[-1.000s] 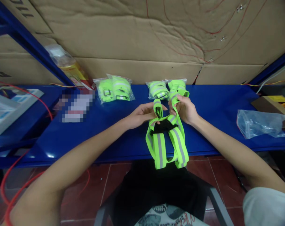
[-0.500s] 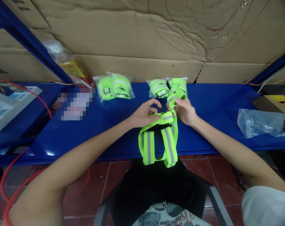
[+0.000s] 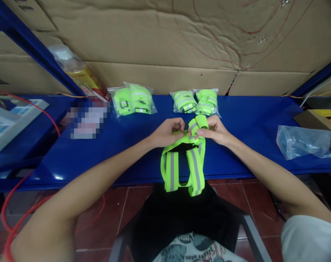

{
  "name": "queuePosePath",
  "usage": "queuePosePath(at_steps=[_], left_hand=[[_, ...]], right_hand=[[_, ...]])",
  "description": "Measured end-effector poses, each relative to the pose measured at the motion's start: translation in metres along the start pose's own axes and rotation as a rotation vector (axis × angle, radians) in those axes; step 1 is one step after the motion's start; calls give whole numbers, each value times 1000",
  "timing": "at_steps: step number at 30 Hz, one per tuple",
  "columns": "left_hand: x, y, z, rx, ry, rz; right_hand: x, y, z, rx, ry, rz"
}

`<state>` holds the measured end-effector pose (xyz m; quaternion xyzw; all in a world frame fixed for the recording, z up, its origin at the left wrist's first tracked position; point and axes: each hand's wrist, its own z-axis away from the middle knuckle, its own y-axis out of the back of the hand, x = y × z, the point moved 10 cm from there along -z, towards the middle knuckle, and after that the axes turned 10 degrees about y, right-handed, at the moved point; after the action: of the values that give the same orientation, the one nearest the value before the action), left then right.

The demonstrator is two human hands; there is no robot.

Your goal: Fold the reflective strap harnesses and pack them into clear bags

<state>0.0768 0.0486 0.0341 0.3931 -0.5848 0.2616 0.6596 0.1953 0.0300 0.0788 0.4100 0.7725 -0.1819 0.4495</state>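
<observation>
A neon-yellow reflective harness (image 3: 196, 171) with grey stripes hangs over the front edge of the blue table. My left hand (image 3: 170, 131) pinches its upper band, fingers curled. Close beside it, my right hand (image 3: 216, 131) grips a looped part of the same strap, holding it against the band. Part of the strap is hidden behind the fingers. Beyond my hands, two clear bags with folded harnesses (image 3: 194, 102) stand at the back of the table. Another pair of bagged harnesses (image 3: 134, 100) is further left.
A crumpled clear plastic bag (image 3: 304, 142) lies at the right, by an open cardboard box (image 3: 312, 118). A wrapped bottle (image 3: 78, 74) leans at the back left. Red cable (image 3: 15, 214) runs down the left side. Cardboard (image 3: 154, 40) forms the back wall.
My right hand has moved down and slightly left, bringing the strap loop over the harness's upper band, near my left hand. The left hand's fingers have curled in more.
</observation>
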Motion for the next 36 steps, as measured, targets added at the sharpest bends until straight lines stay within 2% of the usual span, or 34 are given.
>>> queuePosePath(at_steps=[4,9,11,14,18,23,29,33,36], left_hand=[[-1,5,0,33,16,-10],[4,-5,0,-96,-20,37],[6,-7,2,-136,-15,91],[13,-5,6,-128,-34,150],[23,-14,13,-149,-79,62],[27,-8,13,-30,-134,-56],[24,-3,11,-138,-106,4],[25,2,12,-169,-124,-1],[19,5,9,-189,-80,-28]], right_hand=[[-1,-1,-1,-44,3,5],[-4,-18,-1,-182,42,186],[-5,-21,0,-195,60,211],[-3,-24,1,-210,74,243],[3,-23,3,-196,62,328],[5,-20,2,-244,34,344],[14,4,1,-140,-110,93],[12,6,1,-136,-87,192],[11,6,2,-121,-80,233]])
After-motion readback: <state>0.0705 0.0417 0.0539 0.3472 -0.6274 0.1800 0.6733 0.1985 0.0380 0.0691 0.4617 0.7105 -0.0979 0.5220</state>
